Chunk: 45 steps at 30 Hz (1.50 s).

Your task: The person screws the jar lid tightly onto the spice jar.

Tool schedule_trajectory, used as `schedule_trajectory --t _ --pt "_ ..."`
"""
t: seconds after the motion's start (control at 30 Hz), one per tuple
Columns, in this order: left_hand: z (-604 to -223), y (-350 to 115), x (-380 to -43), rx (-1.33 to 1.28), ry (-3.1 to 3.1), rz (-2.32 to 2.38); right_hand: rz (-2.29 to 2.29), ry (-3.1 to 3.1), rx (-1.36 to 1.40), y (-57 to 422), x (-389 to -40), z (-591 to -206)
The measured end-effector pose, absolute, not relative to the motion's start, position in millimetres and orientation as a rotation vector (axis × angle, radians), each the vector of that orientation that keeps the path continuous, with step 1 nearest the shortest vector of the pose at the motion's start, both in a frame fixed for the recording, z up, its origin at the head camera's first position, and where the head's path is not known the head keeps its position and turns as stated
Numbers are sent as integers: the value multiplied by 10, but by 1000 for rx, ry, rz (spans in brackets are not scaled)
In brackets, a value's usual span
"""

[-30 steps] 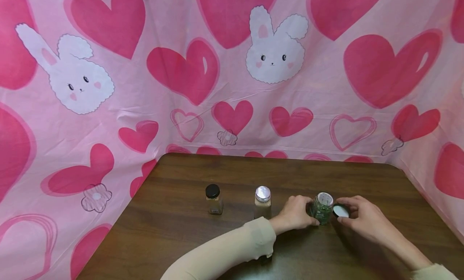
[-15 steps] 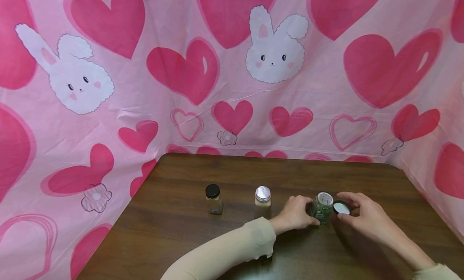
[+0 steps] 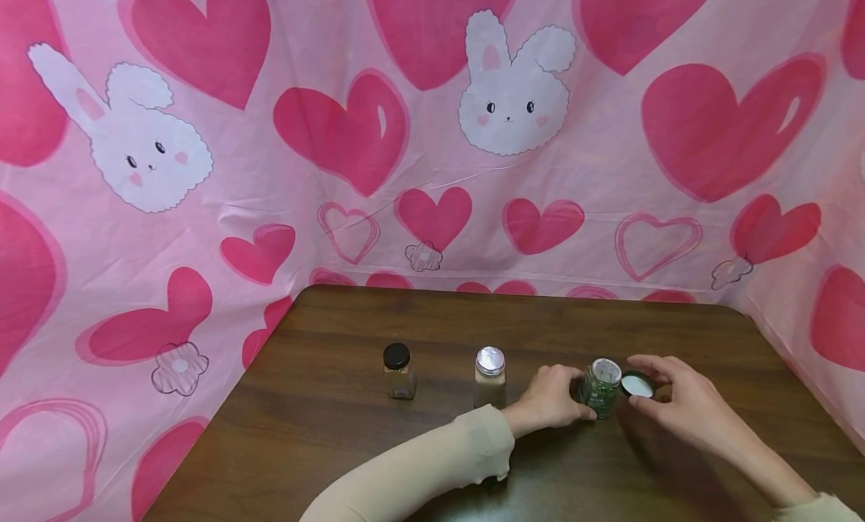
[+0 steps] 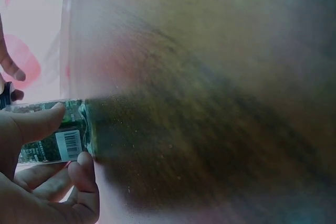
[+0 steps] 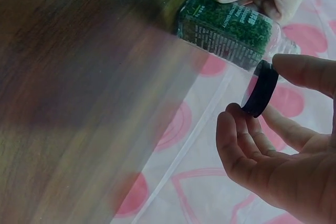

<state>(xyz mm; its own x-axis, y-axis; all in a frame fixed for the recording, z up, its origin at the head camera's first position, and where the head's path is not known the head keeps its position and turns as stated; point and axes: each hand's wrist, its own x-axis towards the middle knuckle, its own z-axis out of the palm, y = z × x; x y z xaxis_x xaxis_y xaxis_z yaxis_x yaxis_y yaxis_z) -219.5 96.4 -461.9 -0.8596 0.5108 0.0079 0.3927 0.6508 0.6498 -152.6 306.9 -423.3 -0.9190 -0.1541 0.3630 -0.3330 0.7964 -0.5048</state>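
A clear spice jar (image 3: 601, 393) full of green dried flakes stands upright at the right of the table, with a perforated shaker top showing. My left hand (image 3: 553, 396) grips it from the left, thumb and fingers round its lower part; a barcode label shows on its side in the left wrist view. Just to the right of the jar, my right hand (image 3: 689, 402) pinches a black screw cap (image 5: 261, 88) between thumb and fingers. The cap's white inner side faces the jar in the head view, and the cap is apart from the jar's mouth.
Left of my left hand stands a jar with a silver lid (image 3: 489, 372), partly hidden by the hand and sleeve. Farther left is a black-lidded jar (image 3: 399, 373). The brown wooden table (image 3: 324, 447) meets a pink heart-and-rabbit cloth (image 3: 432, 161) behind and at both sides.
My right hand and the cap have shifted very slightly, the fingers lifting a little and the cap tilting. The left hand and the green jar have kept their place.
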Motion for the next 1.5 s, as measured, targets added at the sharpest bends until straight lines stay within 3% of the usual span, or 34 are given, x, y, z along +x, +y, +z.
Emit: schedule_trajectory --t 1.5 --pt "-4669 942 -2209 795 2712 1000 773 -2672 391 3017 -1489 -4123"
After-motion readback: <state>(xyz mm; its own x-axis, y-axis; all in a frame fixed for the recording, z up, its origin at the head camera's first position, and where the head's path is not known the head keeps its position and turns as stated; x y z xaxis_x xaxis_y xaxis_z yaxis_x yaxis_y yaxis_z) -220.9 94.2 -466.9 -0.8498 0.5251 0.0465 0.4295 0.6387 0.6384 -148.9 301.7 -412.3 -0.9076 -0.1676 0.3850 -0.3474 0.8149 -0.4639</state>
